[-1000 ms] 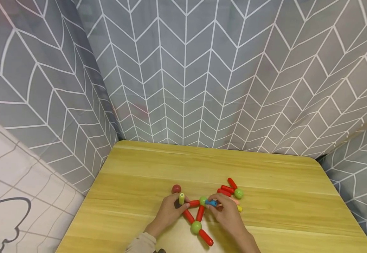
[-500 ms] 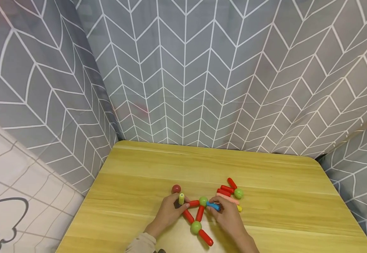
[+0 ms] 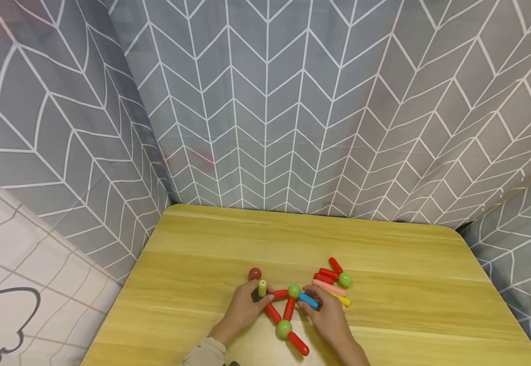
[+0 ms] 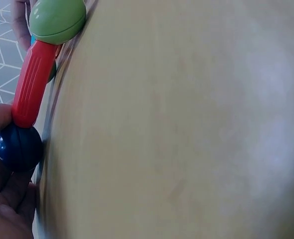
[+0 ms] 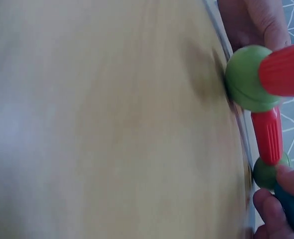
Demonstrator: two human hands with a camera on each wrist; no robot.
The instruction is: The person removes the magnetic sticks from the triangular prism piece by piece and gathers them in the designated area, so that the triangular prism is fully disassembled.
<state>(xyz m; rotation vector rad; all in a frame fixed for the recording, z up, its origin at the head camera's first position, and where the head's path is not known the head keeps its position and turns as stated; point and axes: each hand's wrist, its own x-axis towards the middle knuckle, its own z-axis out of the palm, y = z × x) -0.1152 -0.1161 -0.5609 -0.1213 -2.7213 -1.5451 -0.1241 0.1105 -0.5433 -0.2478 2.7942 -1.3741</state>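
Red rods and balls form a triangle on the table, with a green ball (image 3: 294, 291) at its upper right and another (image 3: 284, 329) at its near corner. My left hand (image 3: 242, 310) grips the dark blue ball (image 4: 20, 147) at the left corner, where a pale yellow-green rod (image 3: 262, 288) stands upright. A blue rod (image 3: 308, 300) extends from the upper green ball; my right hand (image 3: 331, 317) pinches it between thumb and fingers. One more red rod (image 3: 298, 343) sticks out from the near ball.
Right of the triangle lie several red rods (image 3: 324, 278), a pink rod (image 3: 329, 287), a yellow rod (image 3: 341, 299) and a green ball (image 3: 345, 280). A dark red ball (image 3: 255, 274) sits just beyond my left hand. A patterned curtain (image 3: 265, 127) hangs behind the table (image 3: 210, 229).
The blue rod's free end has swung toward me and to the right, and my right fingers have shifted along it. More of the yellow rod shows. My left hand stays where it was.
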